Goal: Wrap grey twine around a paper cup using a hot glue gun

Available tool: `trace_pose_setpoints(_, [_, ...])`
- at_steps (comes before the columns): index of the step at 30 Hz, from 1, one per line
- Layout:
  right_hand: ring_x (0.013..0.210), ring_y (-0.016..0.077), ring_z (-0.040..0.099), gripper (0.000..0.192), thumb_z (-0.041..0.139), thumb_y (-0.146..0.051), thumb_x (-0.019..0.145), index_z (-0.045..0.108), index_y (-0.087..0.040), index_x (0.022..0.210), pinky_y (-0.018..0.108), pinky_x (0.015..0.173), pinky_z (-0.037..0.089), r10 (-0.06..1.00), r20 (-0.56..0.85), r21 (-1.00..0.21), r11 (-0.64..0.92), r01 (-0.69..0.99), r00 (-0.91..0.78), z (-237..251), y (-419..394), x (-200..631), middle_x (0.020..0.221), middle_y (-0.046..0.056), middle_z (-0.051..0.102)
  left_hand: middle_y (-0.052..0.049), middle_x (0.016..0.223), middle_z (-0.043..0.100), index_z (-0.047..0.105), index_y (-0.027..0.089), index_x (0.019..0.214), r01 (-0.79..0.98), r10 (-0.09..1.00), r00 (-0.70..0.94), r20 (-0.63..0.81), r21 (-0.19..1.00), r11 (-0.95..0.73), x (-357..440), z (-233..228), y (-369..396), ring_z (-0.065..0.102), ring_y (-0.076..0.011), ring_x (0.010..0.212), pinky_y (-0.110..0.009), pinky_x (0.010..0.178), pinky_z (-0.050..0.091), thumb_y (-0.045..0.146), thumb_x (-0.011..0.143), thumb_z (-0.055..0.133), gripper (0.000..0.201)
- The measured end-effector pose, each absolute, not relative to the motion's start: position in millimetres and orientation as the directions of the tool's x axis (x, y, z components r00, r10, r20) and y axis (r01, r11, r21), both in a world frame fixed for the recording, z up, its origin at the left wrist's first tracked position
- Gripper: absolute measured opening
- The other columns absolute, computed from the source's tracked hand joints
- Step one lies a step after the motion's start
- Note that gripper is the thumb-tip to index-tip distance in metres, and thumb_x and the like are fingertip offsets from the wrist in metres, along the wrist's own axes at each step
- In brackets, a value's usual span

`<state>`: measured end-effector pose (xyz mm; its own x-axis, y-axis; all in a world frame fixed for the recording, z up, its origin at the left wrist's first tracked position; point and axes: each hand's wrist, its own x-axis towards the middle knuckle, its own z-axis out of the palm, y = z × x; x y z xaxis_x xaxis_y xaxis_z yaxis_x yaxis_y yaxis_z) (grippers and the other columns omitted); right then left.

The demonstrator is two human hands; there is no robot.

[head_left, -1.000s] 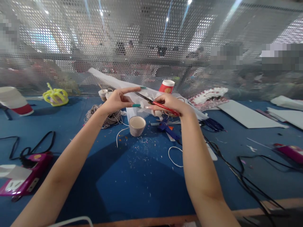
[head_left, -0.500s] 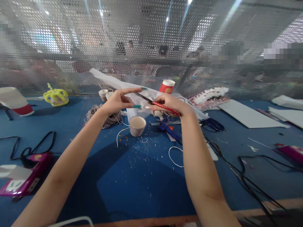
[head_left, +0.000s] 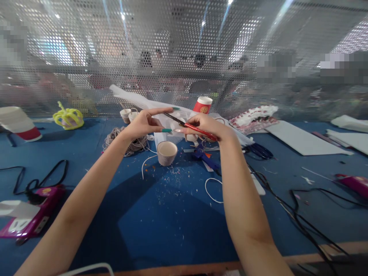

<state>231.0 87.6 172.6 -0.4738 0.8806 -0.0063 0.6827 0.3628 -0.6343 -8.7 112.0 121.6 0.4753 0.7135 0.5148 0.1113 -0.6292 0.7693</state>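
My right hand grips red-handled scissors whose dark blades point left toward my left hand. That left hand is raised above the blue table, index finger stretched out, thumb and finger pinching a small white piece by the blades. A paper cup wrapped in pale cord stands upright on the table just below both hands. Small scraps lie scattered in front of the cup.
A coil of grey cord, a blue glue gun, a red paper cup, a yellow crown shape, pink glue guns with black cables, white sheets, and a perforated metal screen behind.
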Motion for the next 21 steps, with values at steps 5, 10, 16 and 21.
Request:
trace_pose_setpoints(5, [0.047, 0.0072, 0.043, 0.044, 0.074, -0.059, 0.074, 0.065, -0.017, 0.064, 0.024, 0.044, 0.032, 0.887, -0.002, -0.625, 0.360, 0.693, -0.462, 172.5, 87.1, 230.9, 0.054, -0.002, 0.054, -0.008, 0.120, 0.073, 0.065, 0.019, 0.128, 0.077, 0.719, 0.477, 0.505, 0.791, -0.607, -6.6, 123.7, 109.4, 0.048, -0.0014, 0.049, -0.017, 0.044, 0.043, 0.014, 0.068, 0.077, 0.062])
trace_pose_setpoints(10, [0.044, 0.0072, 0.044, 0.046, 0.074, -0.060, 0.073, 0.064, -0.017, 0.062, 0.024, 0.042, 0.032, 0.884, -0.027, -0.620, 0.352, 0.701, -0.468, 173.9, 86.2, 231.3, 0.053, -0.001, 0.056, -0.013, 0.136, 0.065, 0.065, 0.018, 0.128, 0.081, 0.707, 0.493, 0.507, 0.783, -0.617, -6.6, 125.4, 108.2, 0.053, -0.0017, 0.054, -0.016, 0.046, 0.046, 0.015, 0.068, 0.077, 0.062])
trace_pose_setpoints(16, [0.047, 0.0089, 0.049, 0.045, 0.076, -0.060, 0.071, 0.063, -0.017, 0.064, 0.026, 0.044, 0.035, 0.887, -0.044, -0.635, 0.331, 0.698, -0.460, 174.9, 85.7, 230.1, 0.058, 0.001, 0.061, -0.009, 0.134, 0.067, 0.064, 0.022, 0.129, 0.090, 0.709, 0.505, 0.493, 0.786, -0.611, -7.5, 124.6, 108.9, 0.058, -0.0034, 0.056, -0.016, 0.048, 0.050, 0.015, 0.068, 0.078, 0.063])
trace_pose_setpoints(21, [0.051, 0.0105, 0.048, 0.043, 0.078, -0.055, 0.072, 0.059, -0.018, 0.062, 0.027, 0.048, 0.034, 0.892, -0.025, -0.623, 0.339, 0.705, -0.451, 171.2, 90.6, 231.2, 0.058, 0.000, 0.056, -0.006, 0.139, 0.063, 0.064, 0.024, 0.129, 0.106, 0.713, 0.511, 0.480, 0.788, -0.606, -6.6, 125.1, 108.1, 0.060, -0.0043, 0.059, -0.017, 0.049, 0.051, 0.017, 0.070, 0.079, 0.061])
